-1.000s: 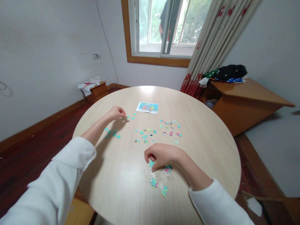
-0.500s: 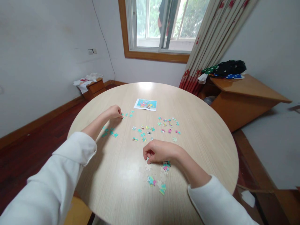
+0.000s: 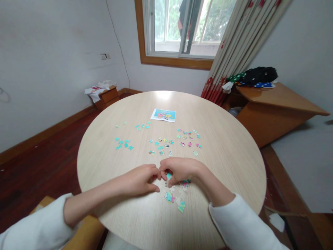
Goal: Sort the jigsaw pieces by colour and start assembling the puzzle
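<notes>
From the head view, I take the round tabletop [image 3: 221, 152] as a dial, twelve toward the window [image 3: 181, 34]. A small pile of puzzle pieces [image 3: 169, 197] lies at six o'clock, some pale side up. The right hand [image 3: 183, 170] curls over its far edge, finger and thumb about a teal piece [image 3: 169, 176]; whether that grip pinches it, I can't tell. Just left, the left hand [image 3: 144, 178] rests low, its grip spread, thumb apart from fingers, nothing visible between. Teal pieces [image 3: 126, 145] lie at nine, a picture sheet [image 3: 163, 115] at twelve, mixed pieces [image 3: 189, 144] toward two. The pieces look like thin card: light, fairly stiff, likely awkward to lift when flat, their knobs apt to bend. I'd hold one by opposite edges, fingertips only.
</notes>
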{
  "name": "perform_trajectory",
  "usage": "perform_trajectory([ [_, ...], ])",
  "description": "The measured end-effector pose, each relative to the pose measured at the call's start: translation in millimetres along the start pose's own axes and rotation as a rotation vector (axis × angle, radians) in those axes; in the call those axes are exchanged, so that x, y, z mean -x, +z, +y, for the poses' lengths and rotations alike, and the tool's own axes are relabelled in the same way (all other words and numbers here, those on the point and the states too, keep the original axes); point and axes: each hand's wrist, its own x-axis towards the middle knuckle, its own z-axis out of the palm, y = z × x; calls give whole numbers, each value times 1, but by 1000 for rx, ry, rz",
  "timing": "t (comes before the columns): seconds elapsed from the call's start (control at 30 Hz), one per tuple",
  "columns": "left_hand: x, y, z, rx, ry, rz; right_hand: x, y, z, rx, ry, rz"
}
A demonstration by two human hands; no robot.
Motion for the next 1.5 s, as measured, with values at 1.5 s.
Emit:
perform_trajectory([
  [1.5,-54,-30,-54,951,-6,689,-20,-8,35,-1068,-8,1127],
])
